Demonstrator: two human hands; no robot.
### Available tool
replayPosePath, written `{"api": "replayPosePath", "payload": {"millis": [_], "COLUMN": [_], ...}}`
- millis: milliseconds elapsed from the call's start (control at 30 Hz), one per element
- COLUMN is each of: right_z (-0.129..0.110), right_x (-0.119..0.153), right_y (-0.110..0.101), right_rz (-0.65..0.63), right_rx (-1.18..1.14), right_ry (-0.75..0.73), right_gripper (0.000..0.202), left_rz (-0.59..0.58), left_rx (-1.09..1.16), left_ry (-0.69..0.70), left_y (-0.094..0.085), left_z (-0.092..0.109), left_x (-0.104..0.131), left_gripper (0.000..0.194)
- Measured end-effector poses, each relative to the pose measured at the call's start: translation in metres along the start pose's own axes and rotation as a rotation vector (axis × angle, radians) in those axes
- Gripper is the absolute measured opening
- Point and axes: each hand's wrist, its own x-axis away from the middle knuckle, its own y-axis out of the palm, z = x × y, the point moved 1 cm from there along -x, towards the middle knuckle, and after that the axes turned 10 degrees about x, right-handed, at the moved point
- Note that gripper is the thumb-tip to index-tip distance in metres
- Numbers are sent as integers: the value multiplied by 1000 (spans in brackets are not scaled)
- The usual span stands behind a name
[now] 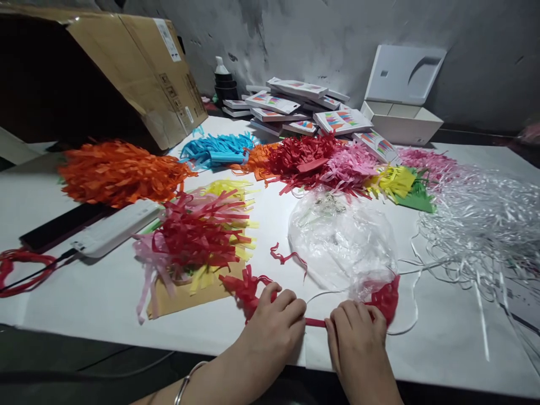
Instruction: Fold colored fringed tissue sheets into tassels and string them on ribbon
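Near edge of the white table (447, 360): your left hand (274, 329) and right hand (358, 340), slightly apart, both closed on a red paper strip (315, 322) — it spans the gap, fringe showing past your left hand. Beyond: clear plastic (337, 242), fringe pile (194, 230) left, silvery strands (485, 219) right. Farther — stacked packets (291, 107), open white box (400, 121) by the wall (312, 28).

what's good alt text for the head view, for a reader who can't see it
A person's left hand and right hand hold a narrow red paper-like strip between them over a white table. Beyond lie a crumpled clear plastic bag, a red fringed paper bundle and an orange fringed paper heap, with a brown cardboard box at back left.
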Motion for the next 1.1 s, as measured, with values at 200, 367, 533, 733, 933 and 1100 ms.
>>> {"api": "replayPosePath", "payload": {"millis": [200, 367, 533, 733, 933, 1100], "right_z": [-10, -10, 1, -4, -21, -17], "right_x": [-1, -3, -11, -26, -17, -1], "right_y": [0, -5, -38, -56, -33, -25], "right_rz": [195, 272, 312, 348, 503, 395], "right_rx": [-190, -250, -192, -270, -591, -427], "right_ry": [-67, -176, -380, -413, -96, -76], "right_gripper": [23, 23, 23, 20, 18, 41], "left_rz": [-10, -51, -192, -45, 167, 291], "left_rx": [66, 617, 1326, 1724, 1661, 1380], "left_ry": [4, -292, -652, -823, -628, -509], "left_y": [9, -13, -36, -30, -30, -25], "left_z": [-8, -4, 11, 16, 24, 26], "left_x": [-11, -8, -1, -4, -11, -10], "left_gripper": [14, 16, 26, 42, 45, 44]}}
